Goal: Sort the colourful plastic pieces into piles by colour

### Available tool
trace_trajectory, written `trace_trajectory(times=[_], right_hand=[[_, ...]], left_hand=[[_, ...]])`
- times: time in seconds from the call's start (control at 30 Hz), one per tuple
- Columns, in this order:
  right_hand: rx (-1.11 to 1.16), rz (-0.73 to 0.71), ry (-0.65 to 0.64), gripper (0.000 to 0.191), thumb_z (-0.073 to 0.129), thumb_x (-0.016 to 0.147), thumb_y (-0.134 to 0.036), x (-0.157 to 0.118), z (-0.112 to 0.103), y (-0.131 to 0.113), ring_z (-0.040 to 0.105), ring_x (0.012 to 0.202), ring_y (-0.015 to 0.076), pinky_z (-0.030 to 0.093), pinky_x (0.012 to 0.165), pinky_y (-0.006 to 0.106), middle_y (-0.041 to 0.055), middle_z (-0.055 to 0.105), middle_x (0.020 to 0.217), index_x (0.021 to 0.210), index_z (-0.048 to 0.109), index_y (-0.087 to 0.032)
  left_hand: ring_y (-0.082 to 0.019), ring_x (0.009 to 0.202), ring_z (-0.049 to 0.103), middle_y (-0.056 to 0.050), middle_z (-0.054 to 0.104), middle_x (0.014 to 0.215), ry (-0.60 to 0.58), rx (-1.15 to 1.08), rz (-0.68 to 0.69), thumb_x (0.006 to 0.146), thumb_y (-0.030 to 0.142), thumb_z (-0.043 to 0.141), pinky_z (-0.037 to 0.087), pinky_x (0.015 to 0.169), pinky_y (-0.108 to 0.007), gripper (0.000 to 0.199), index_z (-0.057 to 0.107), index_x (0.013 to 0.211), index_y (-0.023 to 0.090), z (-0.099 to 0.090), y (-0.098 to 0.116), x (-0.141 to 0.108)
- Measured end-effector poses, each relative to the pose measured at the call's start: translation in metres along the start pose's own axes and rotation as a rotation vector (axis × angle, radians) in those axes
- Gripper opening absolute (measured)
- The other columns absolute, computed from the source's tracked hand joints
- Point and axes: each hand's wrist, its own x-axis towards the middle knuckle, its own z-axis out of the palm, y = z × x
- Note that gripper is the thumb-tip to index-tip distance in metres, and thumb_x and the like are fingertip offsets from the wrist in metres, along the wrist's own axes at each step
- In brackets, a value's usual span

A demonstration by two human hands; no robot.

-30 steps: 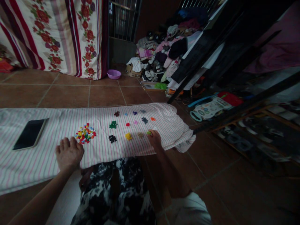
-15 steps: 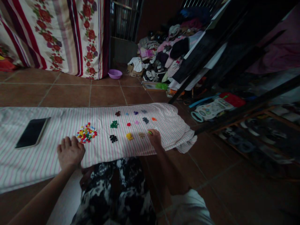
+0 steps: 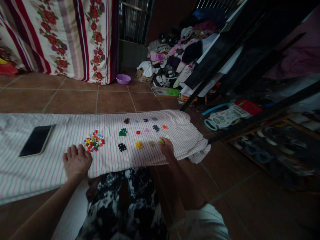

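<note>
My left hand [image 3: 78,160] lies palm down on the striped cloth [image 3: 105,166], fingers stretched out, just left of a mixed heap of small colourful beads [image 3: 94,141]. Over on the right, my right hand [image 3: 167,147] is pinched at light green beads [image 3: 161,141] low on the cloth; how many it holds is hidden. Beside it is a beige cluster [image 3: 151,144], then yellow beads [image 3: 139,144] and black beads [image 3: 122,147]. Farther back are green beads [image 3: 122,132], red beads [image 3: 138,132], pink beads [image 3: 147,130], dark grey beads [image 3: 156,128] and orange beads [image 3: 165,126].
A phone [image 3: 37,140] lies on the cloth at left. Brown beads [image 3: 126,120] and purple beads [image 3: 145,120] form part of the back row. Beyond, a purple basin [image 3: 123,79] and a clothes heap [image 3: 175,56] are on the tiled floor. A shoe rack [image 3: 282,143] stands at right.
The view has shifted slightly. My right hand stays at the light green beads, fingers pinched, and my left hand remains resting beside the mixed heap.
</note>
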Motion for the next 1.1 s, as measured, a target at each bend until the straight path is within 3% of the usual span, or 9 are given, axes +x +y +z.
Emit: trace_trajectory(times=[0.23, 0.5, 0.67, 0.83, 1.1], right_hand=[[0.02, -0.053, 0.102, 0.036, 0.033, 0.084, -0.023, -0.007, 0.001, 0.015, 0.057, 0.093, 0.022, 0.046, 0.089, 0.039, 0.0122, 0.066, 0.095, 0.098, 0.065, -0.014], [-0.008, -0.011, 0.164, 0.04, 0.035, 0.084, -0.03, -0.018, 0.001, 0.023, 0.057, 0.096, 0.0245, 0.046, 0.09, 0.043, 0.0173, 0.064, 0.102, 0.105, 0.062, -0.01], [0.004, -0.026, 0.19, 0.035, 0.036, 0.084, -0.029, -0.018, -0.004, 0.013, 0.057, 0.095, 0.0241, 0.047, 0.089, 0.043, 0.0142, 0.065, 0.098, 0.102, 0.062, -0.014], [0.058, -0.132, 0.163, 0.033, 0.036, 0.086, -0.029, -0.019, -0.004, -0.021, 0.058, 0.095, 0.0231, 0.049, 0.088, 0.042, 0.0126, 0.065, 0.098, 0.101, 0.063, -0.016], [0.274, -0.431, -0.004, 0.03, 0.037, 0.091, -0.024, -0.03, 0.03, -0.12, 0.06, 0.099, 0.0192, 0.049, 0.092, 0.036, 0.0104, 0.066, 0.102, 0.099, 0.065, -0.019]], left_hand=[[-0.032, 0.126, 0.039, -0.022, 0.05, 0.128, -0.016, -0.004, -0.015, 0.086, 0.031, 0.027, 0.03, 0.1, -0.046, 0.052, 0.047, 0.128, 0.007, -0.001, 0.001, 0.0], [-0.033, 0.127, 0.038, -0.024, 0.048, 0.129, 0.014, -0.04, 0.001, 0.086, 0.032, 0.026, 0.029, 0.102, -0.047, 0.053, 0.047, 0.127, 0.005, 0.005, -0.002, -0.001], [-0.033, 0.13, 0.037, -0.023, 0.046, 0.133, 0.025, -0.053, -0.012, 0.087, 0.032, 0.025, 0.028, 0.104, -0.048, 0.053, 0.046, 0.129, 0.007, 0.012, -0.005, -0.001], [-0.034, 0.133, 0.034, -0.025, 0.043, 0.137, 0.035, -0.058, -0.02, 0.088, 0.032, 0.026, 0.025, 0.107, -0.049, 0.054, 0.045, 0.13, 0.005, 0.02, -0.007, 0.0], [-0.034, 0.135, 0.033, -0.026, 0.043, 0.139, 0.015, -0.051, -0.029, 0.088, 0.031, 0.029, 0.024, 0.11, -0.051, 0.054, 0.046, 0.132, 0.004, 0.024, -0.009, 0.001]])
